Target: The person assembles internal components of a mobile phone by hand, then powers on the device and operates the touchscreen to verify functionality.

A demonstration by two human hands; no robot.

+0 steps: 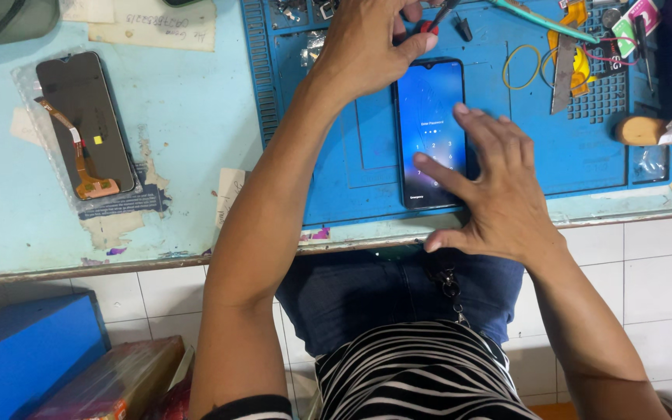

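A black smartphone point(428, 101) lies on a blue work mat point(336, 155) with its screen lit, showing a number pad. My left hand point(363, 47) is curled at the phone's top end, thumb laid across the upper edge. A red-handled tool point(434, 22) pokes out by its fingers; whether the hand holds it is unclear. My right hand point(491, 190) rests with fingers spread over the phone's lower right side, index fingertip touching the screen, holding nothing.
A spare phone screen with an orange flex cable point(83, 124) lies on the light-blue table at left. On the mat's right are a yellow rubber band point(519, 66), a metal blade point(563, 70), a round wooden piece point(638, 130) and small tools. A blue box point(25, 350) sits on the tiled floor.
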